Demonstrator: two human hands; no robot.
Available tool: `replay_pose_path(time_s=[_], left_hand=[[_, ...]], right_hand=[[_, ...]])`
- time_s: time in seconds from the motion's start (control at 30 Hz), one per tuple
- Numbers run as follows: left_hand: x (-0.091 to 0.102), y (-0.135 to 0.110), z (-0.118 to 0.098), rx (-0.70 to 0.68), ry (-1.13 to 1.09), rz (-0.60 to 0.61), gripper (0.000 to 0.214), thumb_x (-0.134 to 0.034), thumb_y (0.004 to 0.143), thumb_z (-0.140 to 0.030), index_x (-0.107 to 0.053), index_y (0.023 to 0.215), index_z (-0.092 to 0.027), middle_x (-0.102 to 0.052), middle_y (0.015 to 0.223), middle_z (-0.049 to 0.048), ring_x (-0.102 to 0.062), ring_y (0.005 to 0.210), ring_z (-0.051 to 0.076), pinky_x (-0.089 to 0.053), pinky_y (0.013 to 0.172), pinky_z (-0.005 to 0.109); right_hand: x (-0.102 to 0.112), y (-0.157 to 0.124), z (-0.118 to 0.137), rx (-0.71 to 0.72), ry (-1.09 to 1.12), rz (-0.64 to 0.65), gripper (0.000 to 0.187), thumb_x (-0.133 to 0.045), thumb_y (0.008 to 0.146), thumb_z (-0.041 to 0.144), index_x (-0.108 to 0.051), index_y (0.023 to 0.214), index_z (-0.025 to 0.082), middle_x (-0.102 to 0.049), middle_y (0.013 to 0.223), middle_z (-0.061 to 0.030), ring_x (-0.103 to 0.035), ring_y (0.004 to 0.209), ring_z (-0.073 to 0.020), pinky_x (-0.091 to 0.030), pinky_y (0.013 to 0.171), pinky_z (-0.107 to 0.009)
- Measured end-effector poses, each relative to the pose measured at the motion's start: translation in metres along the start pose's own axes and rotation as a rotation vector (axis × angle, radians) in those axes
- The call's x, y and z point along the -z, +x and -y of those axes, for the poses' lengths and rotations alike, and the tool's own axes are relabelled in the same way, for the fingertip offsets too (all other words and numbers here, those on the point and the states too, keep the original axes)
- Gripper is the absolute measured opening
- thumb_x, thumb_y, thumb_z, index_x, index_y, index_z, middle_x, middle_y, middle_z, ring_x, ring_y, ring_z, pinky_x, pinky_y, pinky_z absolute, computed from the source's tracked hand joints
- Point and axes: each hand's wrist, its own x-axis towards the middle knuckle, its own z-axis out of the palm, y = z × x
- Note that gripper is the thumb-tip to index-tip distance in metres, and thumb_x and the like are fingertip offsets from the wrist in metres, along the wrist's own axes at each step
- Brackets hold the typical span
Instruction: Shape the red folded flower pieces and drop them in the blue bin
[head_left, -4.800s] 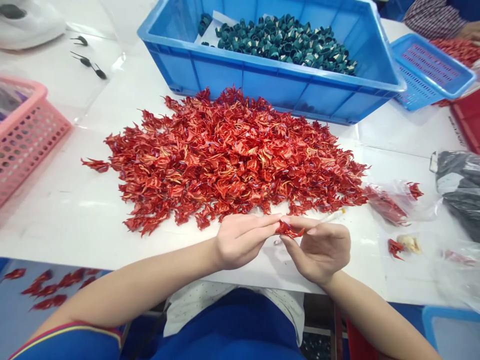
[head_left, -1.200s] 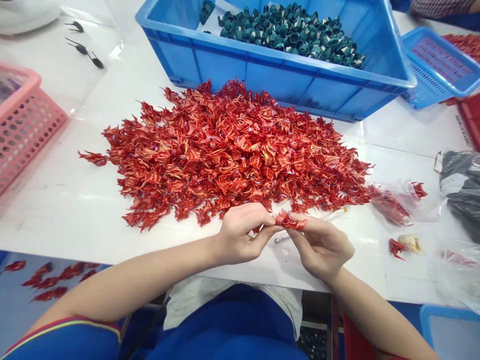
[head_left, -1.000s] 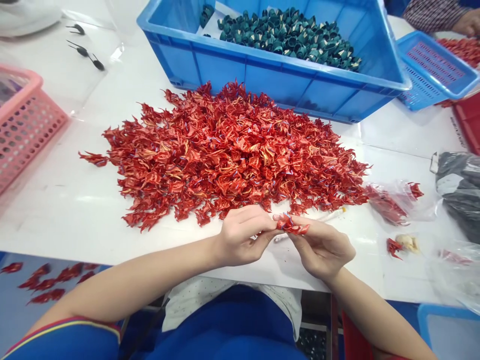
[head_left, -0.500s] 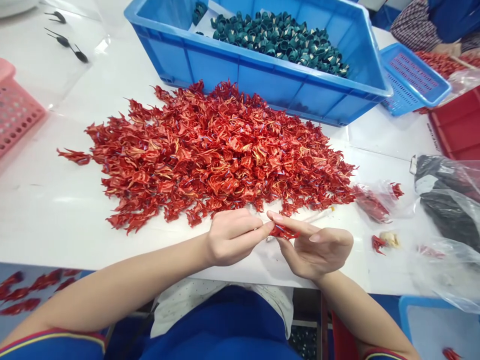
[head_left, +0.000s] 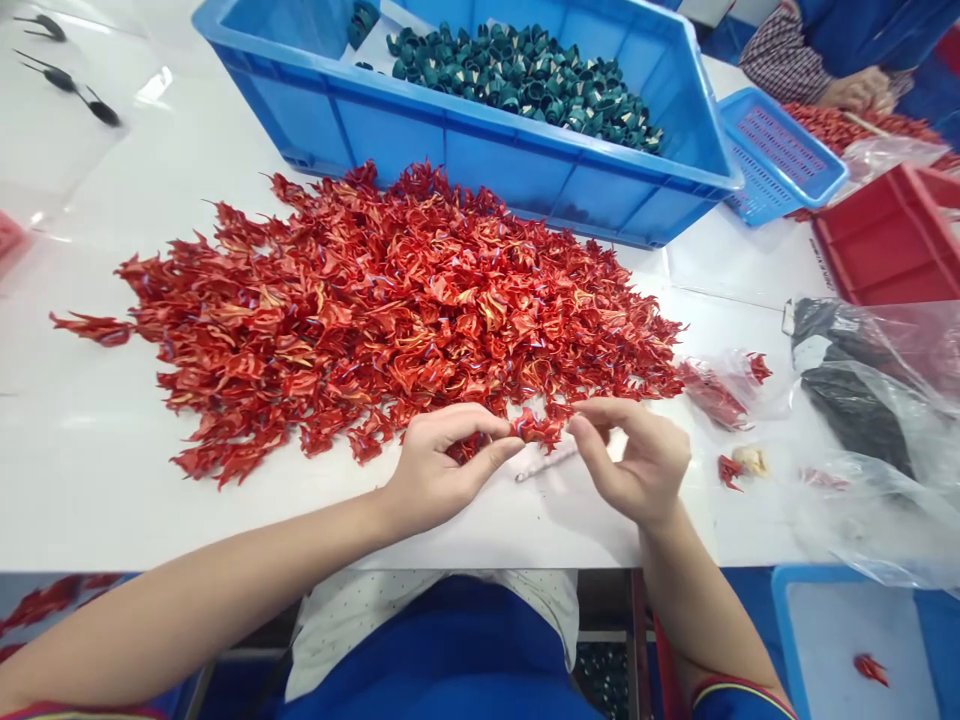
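Observation:
A small folded red ribbon piece (head_left: pixel 534 428) is pinched from both sides at the near edge of a big heap of the same red pieces (head_left: pixel 375 300). My left hand (head_left: pixel 439 465) grips its left end between thumb and fingertips. My right hand (head_left: pixel 637 460) pinches its right end, fingers curled. A thin white stick (head_left: pixel 546 464) lies on the white table (head_left: pixel 112 480) just under the hands.
A large blue bin (head_left: pixel 480 160) of dark green curled pieces (head_left: pixel 525 80) stands behind the heap. At the right are a blue basket (head_left: pixel 780 160), a red tray (head_left: pixel 885 240), clear bags (head_left: pixel 862 430) and another person's hand (head_left: pixel 855 90). Black clips (head_left: pixel 67 80) lie far left.
The hands have moved forward to the heap's edge, still working the red piece between them. The view has shifted right, so the pink basket has slid out of sight.

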Motion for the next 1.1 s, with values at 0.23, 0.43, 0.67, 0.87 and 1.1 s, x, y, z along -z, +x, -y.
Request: replay_pose_path(time_s=[0.23, 0.43, 0.67, 0.87, 1.1], left_hand=[[0.003, 0.005, -0.006, 0.3, -0.199, 0.13, 0.029, -0.071, 0.08, -0.039, -0.072, 0.065, -0.015, -0.068, 0.058, 0.0046, -0.056, 0.048, 0.012, -0.048, 0.049, 0.023], [0.002, 0.006, -0.011, 0.507, -0.413, 0.203, 0.039, -0.073, 0.075, -0.049, -0.07, 0.062, -0.013, -0.061, 0.048, 0.002, -0.042, 0.037, 0.007, -0.039, 0.037, 0.02], [0.0, 0.005, -0.011, 0.565, -0.495, 0.194, 0.033, -0.076, 0.072, -0.043, -0.069, 0.063, -0.012, -0.066, 0.054, 0.0042, -0.041, 0.035, 0.005, -0.037, 0.037, 0.021], [-0.001, 0.004, -0.009, 0.607, -0.485, 0.174, 0.031, -0.077, 0.071, -0.04, -0.066, 0.061, -0.013, -0.066, 0.054, 0.0037, -0.04, 0.036, 0.005, -0.036, 0.035, 0.019], [-0.003, 0.001, -0.009, 0.569, -0.338, 0.179, 0.021, -0.067, 0.076, -0.027, -0.069, 0.061, -0.012, -0.068, 0.055, 0.0032, -0.046, 0.038, 0.005, -0.04, 0.039, 0.017]], right_hand=[[0.053, -0.026, -0.031, -0.179, -0.562, 0.414, 0.022, -0.051, 0.082, 0.019, -0.072, 0.091, 0.019, -0.061, 0.051, 0.0036, -0.053, 0.042, -0.0121, -0.039, 0.047, -0.025], [0.055, -0.042, -0.046, 0.077, -0.787, 0.408, 0.018, -0.051, 0.086, 0.014, -0.069, 0.084, 0.017, -0.066, 0.06, -0.0007, -0.061, 0.052, -0.0157, -0.036, 0.047, -0.027], [0.058, -0.043, -0.042, 0.091, -0.456, -0.008, 0.019, -0.06, 0.073, 0.005, -0.057, 0.077, 0.023, -0.052, 0.056, 0.0047, -0.047, 0.043, -0.0113, -0.04, 0.044, -0.026], [0.029, -0.038, -0.009, -0.309, 0.287, -0.227, 0.016, -0.064, 0.078, 0.007, -0.06, 0.082, 0.022, -0.058, 0.056, 0.0044, -0.058, 0.048, -0.0154, -0.052, 0.051, -0.032], [-0.001, -0.018, 0.038, -0.16, 0.26, -0.281, 0.024, -0.062, 0.072, -0.001, -0.053, 0.078, 0.021, -0.054, 0.06, 0.0049, -0.052, 0.048, -0.0106, -0.04, 0.042, -0.024]])
